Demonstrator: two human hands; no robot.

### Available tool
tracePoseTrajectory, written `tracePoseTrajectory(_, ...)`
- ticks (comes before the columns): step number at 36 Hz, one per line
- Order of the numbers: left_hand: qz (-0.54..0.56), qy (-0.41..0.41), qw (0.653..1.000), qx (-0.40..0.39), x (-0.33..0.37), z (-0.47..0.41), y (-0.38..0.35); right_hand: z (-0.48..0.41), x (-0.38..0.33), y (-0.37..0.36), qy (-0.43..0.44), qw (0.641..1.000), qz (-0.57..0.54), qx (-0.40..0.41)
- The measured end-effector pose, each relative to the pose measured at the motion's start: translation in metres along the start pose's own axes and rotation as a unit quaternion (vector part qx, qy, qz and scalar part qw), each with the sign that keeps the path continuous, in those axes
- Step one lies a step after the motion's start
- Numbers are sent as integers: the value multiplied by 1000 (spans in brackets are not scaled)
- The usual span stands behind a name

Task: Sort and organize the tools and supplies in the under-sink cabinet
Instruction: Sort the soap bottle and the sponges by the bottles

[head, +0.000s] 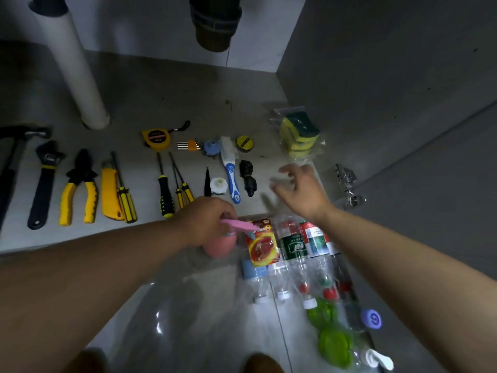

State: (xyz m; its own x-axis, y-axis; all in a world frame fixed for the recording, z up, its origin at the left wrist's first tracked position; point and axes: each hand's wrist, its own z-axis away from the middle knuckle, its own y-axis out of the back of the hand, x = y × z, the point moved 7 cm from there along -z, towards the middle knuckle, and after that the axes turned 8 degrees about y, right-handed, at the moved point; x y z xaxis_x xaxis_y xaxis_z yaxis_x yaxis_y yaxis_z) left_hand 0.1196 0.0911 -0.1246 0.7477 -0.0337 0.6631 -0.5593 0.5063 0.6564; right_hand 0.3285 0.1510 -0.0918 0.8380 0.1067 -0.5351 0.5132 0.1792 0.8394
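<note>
Nearest, at right, crumpled green plastic bottles [333, 343] lie beside a row of clear capped plastic bottles [293, 265]. Left of these, the left hand [207, 224] curls round the head of a pink plastic spray bottle [219, 246]. The right hand [301, 189], fingers spread and empty, hovers near a clear zip bag [285, 110] holding yellow-green sponges [300, 133]. Far left, a yellow tape measure [156, 138] reads "2M".

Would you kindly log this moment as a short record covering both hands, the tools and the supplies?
left hand: holds pink spray bottle by its trigger top
right hand: open, empty, blurred, near the bag of sponges
tool row: hammer, adjustable wrench, pliers, utility knife, screwdrivers
behind row: tape measure, hex keys
front floor: plastic bottles lying side by side
</note>
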Motion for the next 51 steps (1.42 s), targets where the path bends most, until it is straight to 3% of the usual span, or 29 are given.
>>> tracePoseTrajectory(6, 27, -27, 999, -21, -1, -12, 2, -74, 32, 55, -67, 984, 107, 122)
tracePoseTrajectory(13, 59, -51, 996, -35, -9, -19, 1, -125, 67, 28, -147, 984, 85, 48)
tracePoseTrajectory(17, 69, -59, 996, -23, -18, -19, -3, -127, 82, 4, -187, 977, 73, 69)
tracePoseTrajectory(29, 90, -51, 994, -22, -20, -17, -9, -112, 87, 15, -173, 958, 45, 222)
tracePoseTrajectory(39, 27, -2, 999, -31, -5, -6, 12, -64, 48, 52, -129, 954, -19, 272)
tracePoseTrajectory(42, 47, 0, 999, 20, 20, 5, 42, -38, 20, 74, -101, 949, -85, 286)
tracePoseTrajectory(46, 194, 59, 978, 57, 61, 29, 81, 3, -33, 93, -60, 911, -307, 269)
tracePoseTrajectory(51, 429, 121, 895, 35, 115, 86, 104, 57, -122, 99, 21, 850, -505, 146)
